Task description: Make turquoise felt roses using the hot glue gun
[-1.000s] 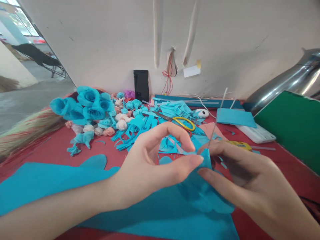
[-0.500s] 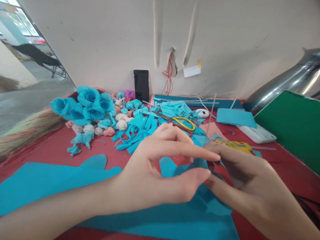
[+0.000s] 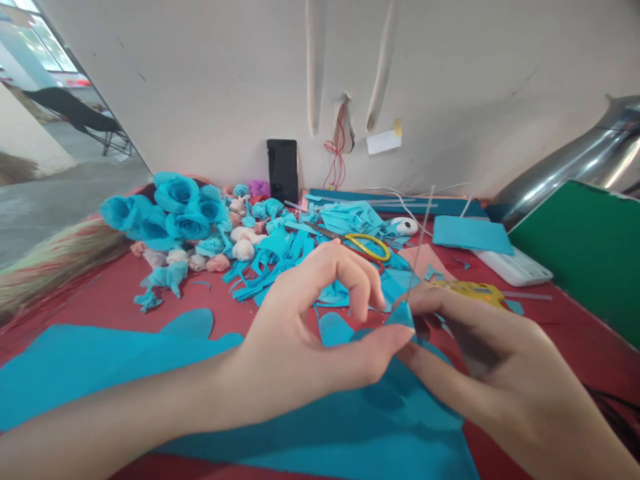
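Note:
Between my hands is a blue paper flower [image 3: 406, 317], its pointed base facing up, with a thin wire stem [image 3: 421, 243] rising from it. My right hand [image 3: 480, 353] pinches the flower near that base from the right. The thumb of my left hand [image 3: 320, 333] touches the base from the left, while its other fingers are curled and apart from the thumb. Blue petals hang below the fingers, partly hidden by both hands. Under my forearm lies a large blue paper sheet [image 3: 100, 360].
Blue paper roses [image 3: 177, 207] and small pink and white buds [image 3: 243, 250] fill the left back. Scissors [image 3: 367, 247] rest on blue scraps. A yellow glue gun [image 3: 470, 291], a blue block [image 3: 473, 235] and a green board [image 3: 585, 253] are at right; a phone [image 3: 283, 170] leans on the wall.
My left index finger has drawn back and curled away from my right hand, exposing the flower's pointed base. My left thumb has moved slightly up and left. My right hand has barely moved.

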Motion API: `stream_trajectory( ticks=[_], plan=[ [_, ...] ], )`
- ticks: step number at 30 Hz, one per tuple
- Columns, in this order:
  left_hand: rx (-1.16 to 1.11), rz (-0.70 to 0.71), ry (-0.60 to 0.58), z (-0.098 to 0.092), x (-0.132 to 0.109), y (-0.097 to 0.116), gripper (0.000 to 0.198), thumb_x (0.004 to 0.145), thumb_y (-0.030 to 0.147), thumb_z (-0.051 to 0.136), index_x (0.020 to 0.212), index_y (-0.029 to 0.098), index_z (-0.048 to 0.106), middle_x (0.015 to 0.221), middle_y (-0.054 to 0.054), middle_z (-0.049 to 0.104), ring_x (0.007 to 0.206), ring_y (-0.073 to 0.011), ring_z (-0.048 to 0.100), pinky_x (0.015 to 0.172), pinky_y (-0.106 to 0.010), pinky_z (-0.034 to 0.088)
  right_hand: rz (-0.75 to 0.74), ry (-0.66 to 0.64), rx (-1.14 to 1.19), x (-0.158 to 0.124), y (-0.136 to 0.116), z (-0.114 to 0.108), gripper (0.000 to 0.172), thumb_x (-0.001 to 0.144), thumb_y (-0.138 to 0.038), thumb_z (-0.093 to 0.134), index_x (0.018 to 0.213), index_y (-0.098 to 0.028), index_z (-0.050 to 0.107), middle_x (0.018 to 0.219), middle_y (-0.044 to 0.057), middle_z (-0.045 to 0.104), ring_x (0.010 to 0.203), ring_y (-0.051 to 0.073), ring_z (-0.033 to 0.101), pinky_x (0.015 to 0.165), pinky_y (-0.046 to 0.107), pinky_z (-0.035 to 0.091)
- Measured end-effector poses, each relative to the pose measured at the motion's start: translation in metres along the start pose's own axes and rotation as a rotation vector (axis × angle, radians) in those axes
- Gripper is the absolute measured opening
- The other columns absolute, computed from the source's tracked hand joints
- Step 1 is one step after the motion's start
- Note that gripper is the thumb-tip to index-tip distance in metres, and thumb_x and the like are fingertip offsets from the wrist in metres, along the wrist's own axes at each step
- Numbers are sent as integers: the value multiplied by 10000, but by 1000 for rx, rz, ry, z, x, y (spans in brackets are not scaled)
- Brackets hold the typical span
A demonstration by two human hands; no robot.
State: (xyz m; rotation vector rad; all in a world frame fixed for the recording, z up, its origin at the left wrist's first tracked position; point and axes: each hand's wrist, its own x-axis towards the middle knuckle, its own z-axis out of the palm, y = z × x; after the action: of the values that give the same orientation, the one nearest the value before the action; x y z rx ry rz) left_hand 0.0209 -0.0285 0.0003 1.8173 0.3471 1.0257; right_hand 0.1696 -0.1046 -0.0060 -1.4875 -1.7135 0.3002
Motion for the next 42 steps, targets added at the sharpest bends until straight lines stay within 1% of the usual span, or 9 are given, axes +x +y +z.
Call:
stream_trajectory(
  ticks=[6,13,19,22,24,29,34,38,42],
  plan=[
    [-1,-38,-16,-1,-1,-3,301,709,109,635,642,192,354,830,30,549,788,-85,515,761,-227,418,-25,61,-62,-2,-4,0,91,698,-155,555,722,-242,546,640,-64,591,518,80,530,441,124,441],
    [-38,-89,-30,1,-3,-4,315,717,163,651,647,195,346,818,30,557,790,-94,530,754,-239,432,-72,90,-189,-2,-4,3,96,671,-149,536,711,-234,519,604,-63,544,511,89,501,465,150,440],
    [6,-72,-19,2,-5,-9,300,731,171,641,663,198,350,808,24,566,790,-108,551,774,-265,437,-97,134,-259,-6,-1,6,96,676,-146,539,702,-234,510,554,-58,470,468,89,455,439,167,407],
    [27,-77,-17,2,-6,-10,293,736,162,638,664,199,356,800,45,570,804,-92,552,795,-248,428,-106,144,-258,-5,-1,7,99,679,-140,536,703,-232,509,563,-57,489,472,85,466,434,158,410],
    [23,-90,-23,1,-7,-9,291,735,167,641,664,201,361,779,57,573,790,-82,552,779,-234,432,-107,135,-239,-3,-2,8,105,677,-137,540,718,-231,516,578,-57,518,481,82,485,429,146,415],
    [-39,-141,-9,1,-4,-4,297,724,176,651,651,201,364,724,64,599,768,-86,568,735,-230,446,-39,23,-57,0,-4,5,86,694,-173,565,771,-212,572,621,-47,574,517,79,526,477,140,454],
    [-70,-202,32,0,-1,-4,313,685,161,682,638,197,375,714,51,622,740,-98,588,709,-238,465,12,-81,-16,2,-1,5,78,751,-174,519,721,-210,581,628,-28,580,548,104,536,466,172,452],
    [-123,-194,34,0,-1,-3,307,687,118,669,631,194,377,701,46,637,725,-91,602,671,-209,491,34,-86,11,1,1,6,83,752,-185,528,769,-216,604,707,-12,639,606,129,586,463,175,472],
    [-132,-176,42,1,-1,-2,266,723,124,639,631,191,399,705,41,658,752,-85,621,688,-181,497,40,-76,14,-1,1,5,71,768,-214,539,780,-225,608,742,-14,656,620,124,606,455,154,475]
  ],
)
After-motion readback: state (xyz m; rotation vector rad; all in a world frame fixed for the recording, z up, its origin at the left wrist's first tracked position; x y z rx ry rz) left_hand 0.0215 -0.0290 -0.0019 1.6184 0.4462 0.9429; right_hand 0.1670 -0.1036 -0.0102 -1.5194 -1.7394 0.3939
